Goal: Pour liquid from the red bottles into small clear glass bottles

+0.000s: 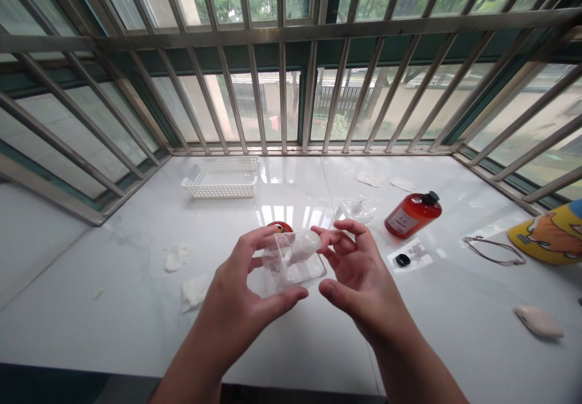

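Note:
My left hand [243, 276] is closed around a clear plastic box [279, 267], held tilted above the white surface. Inside the box, or just against its far side, shows a frosted rounded piece [304, 247]; I cannot tell which. My right hand [357, 264] is at the box's right side with fingers spread and curved. Its fingertips come close to the rounded piece, and whether they touch it is unclear. Behind the box a red round object [280, 227] is partly hidden. A second clear plastic piece [354, 210] stands beyond my right hand.
At the back left stands a white perforated basket [222, 195]. To the right are a red bottle [411, 215] with black cap, a small black cap [402, 260], a thin cord [493, 252], a yellow printed object [550, 234] and a pale case [539, 322]. Crumpled tissue [194, 293] lies left. Metal bars [282, 97] line the window.

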Demonstrator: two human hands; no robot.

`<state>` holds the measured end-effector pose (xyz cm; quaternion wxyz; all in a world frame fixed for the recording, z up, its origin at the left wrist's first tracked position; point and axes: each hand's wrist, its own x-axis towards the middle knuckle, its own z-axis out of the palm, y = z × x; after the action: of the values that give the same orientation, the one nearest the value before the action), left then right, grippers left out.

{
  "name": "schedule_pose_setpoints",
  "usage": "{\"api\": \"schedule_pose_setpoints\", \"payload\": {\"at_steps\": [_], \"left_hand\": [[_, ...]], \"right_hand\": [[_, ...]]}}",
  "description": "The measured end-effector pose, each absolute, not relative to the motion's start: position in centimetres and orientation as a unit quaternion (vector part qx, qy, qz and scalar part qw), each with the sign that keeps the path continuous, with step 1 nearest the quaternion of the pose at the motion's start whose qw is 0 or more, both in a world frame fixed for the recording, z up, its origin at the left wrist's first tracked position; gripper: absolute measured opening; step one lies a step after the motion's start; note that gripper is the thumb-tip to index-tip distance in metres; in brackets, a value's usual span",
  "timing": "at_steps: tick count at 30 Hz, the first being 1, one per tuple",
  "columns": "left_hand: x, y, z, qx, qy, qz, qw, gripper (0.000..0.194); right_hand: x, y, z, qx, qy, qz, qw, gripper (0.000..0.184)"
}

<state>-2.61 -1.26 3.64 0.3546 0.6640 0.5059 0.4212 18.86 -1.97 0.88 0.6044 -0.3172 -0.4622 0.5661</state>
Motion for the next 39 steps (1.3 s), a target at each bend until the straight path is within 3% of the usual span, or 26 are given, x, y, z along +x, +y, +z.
{"api": "schedule_pose_setpoints", "payload": {"at_steps": [12,18,23,27,32,39], "left_hand": [[-2.3,-1.5,3.1,0.687,0.503,0.411,0.327,0.079],[-2.1,-1.5,2.4,0.714,0.468,0.404,0.328,0.083],[-2.1,-1.6,1.8,0.724,0.464,0.383,0.336,0.09],[-1.8,-1.7,1.7,0.711,0.466,0.385,0.359,0.088],[-1.3,-1.8,2.2,0.685,0.463,0.4,0.395,0.084],[-0.9,-2.3,2.4,0.683,0.485,0.431,0.335,0.08]], "right_hand": [[18.6,-2.3,0.9,-0.365,-0.469,0.533,0.603,0.041],[18.7,-2.1,0.7,-0.335,-0.467,0.576,0.581,0.066],[18.1,-2.4,1.1,-0.41,-0.436,0.527,0.603,0.07],[18.7,-2.4,1.6,-0.37,-0.423,0.583,0.587,0.091],[19.8,-1.8,1.0,-0.341,-0.438,0.598,0.579,0.086],[19.6,-1.3,0.2,-0.376,-0.426,0.546,0.616,0.087]]}}
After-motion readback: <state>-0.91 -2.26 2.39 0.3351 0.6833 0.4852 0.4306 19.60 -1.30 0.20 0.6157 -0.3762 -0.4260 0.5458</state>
